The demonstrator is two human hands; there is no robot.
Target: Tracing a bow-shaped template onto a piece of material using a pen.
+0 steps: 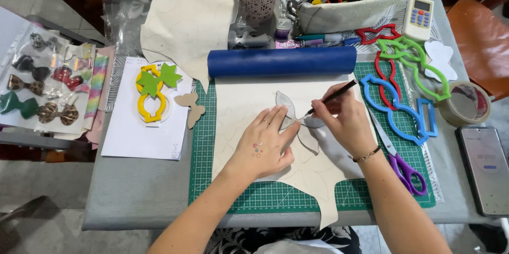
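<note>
A grey bow-shaped template (297, 121) lies flat on a cream sheet (254, 127) near the middle of the green cutting mat (275, 195). The left hand (263, 145) rests palm down with its fingers spread, fingertips pressing the template's left edge. The right hand (344, 119) is closed around a dark pencil (334, 96), whose tip meets the template's upper right outline.

The sheet's far end is rolled up, showing a blue roll (281, 61) across the top of the mat. To the right on the mat lie a blue bow stencil (395, 106), a green stencil (413, 63) and a red stencil (377, 34), with purple-handled scissors (400, 164) just beside the right wrist. Further right sit a tape roll (466, 103) and a phone (485, 169). Left of the mat, a white paper (135, 134) carries a yellow stencil (148, 108), green leaf cutouts (159, 78) and a tan bow cutout (191, 106). Finished bows (37, 89) lie at the surface's left edge.
</note>
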